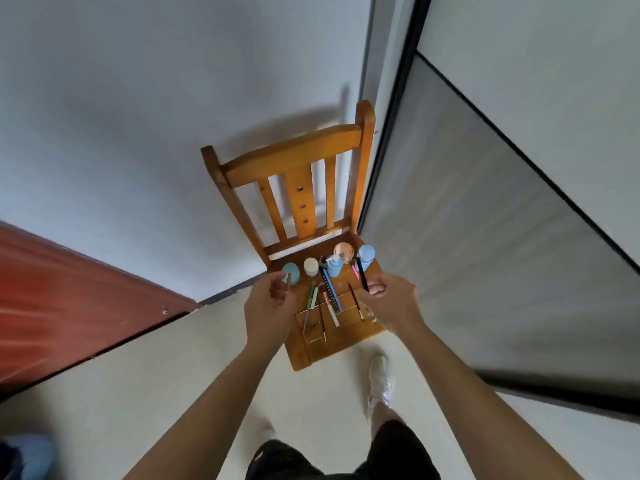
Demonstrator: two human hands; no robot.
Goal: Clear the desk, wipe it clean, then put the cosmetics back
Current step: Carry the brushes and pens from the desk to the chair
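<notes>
Cosmetics lie on the seat of a wooden chair [304, 351]. At the back of the seat stand a teal round jar [292, 271], a white jar [311, 266], a blue pump bottle [334, 265], a round compact [344, 251] and a light blue bottle [366, 256]. Several pencils and brushes [330, 303] lie across the middle. My left hand [268, 306] pinches a thin brownish stick [288, 281] beside the teal jar. My right hand [389, 301] grips a black pencil [362, 277] that points up over the seat.
The chair stands against a white wall [138, 150], beside a sliding door with a dark frame [391, 150] on the right. A reddish-brown door [69, 299] is at the left. My white shoe [381, 379] is on the pale floor near the chair's front corner.
</notes>
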